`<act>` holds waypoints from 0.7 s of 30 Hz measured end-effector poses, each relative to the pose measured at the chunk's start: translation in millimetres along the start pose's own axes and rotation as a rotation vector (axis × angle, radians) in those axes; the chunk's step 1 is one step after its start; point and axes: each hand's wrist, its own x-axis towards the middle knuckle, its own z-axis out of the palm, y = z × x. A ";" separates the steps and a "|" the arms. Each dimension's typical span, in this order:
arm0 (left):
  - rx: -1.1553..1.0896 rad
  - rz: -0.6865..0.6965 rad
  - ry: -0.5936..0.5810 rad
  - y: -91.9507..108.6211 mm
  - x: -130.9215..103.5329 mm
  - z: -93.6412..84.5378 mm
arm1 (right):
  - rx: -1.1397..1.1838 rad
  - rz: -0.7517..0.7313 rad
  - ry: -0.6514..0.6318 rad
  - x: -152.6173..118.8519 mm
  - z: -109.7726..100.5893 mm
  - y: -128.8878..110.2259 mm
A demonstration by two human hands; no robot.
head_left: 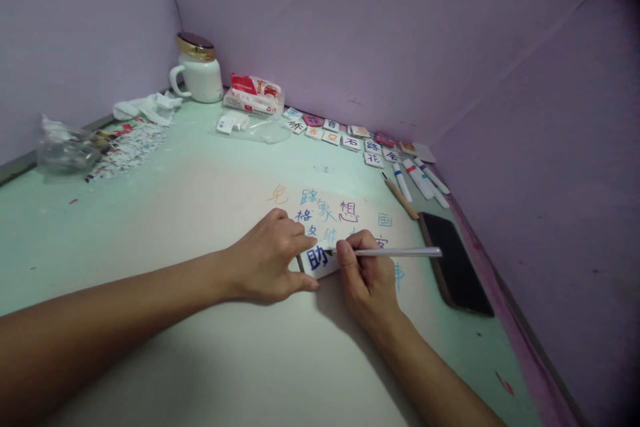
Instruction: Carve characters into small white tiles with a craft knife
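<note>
A small white tile [320, 265] with a blue character on it lies on the table between my two hands. My left hand [273, 255] holds the tile at its left side, with thumb and forefinger against its edges. In my right hand [369, 273] is a slim silver tool [400, 252], gripped like a pen, its tip over the tile's upper right part. My fingers hide the tile's right side. Blue, orange and purple characters [349, 211] are written on the tabletop just beyond the hands.
A black phone [456, 263] lies to the right, beside a wooden-handled tool [401, 197] and several white markers [419, 179]. Lettered tiles [351, 143] line the wall. Further left are a red-and-white packet [255, 95], a lidded mug [201, 77], scraps [131, 149] and a plastic bag [67, 150].
</note>
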 end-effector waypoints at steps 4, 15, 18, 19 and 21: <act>-0.004 0.000 0.017 -0.6 -0.4 1.7 | -0.013 -0.018 -0.014 0.6 0.2 0.2; -0.001 0.014 0.029 -1.6 -0.4 3.4 | -0.025 -0.029 -0.030 1.7 1.0 -1.4; 0.000 0.011 0.028 -2.1 -0.6 3.8 | -0.044 -0.034 -0.036 2.4 1.7 -2.4; 0.000 0.009 0.028 -2.1 -0.6 3.8 | -0.052 -0.038 -0.037 2.5 1.9 -2.6; -0.003 0.004 0.025 -1.8 -0.4 3.4 | -0.066 -0.044 -0.039 2.5 2.2 -2.9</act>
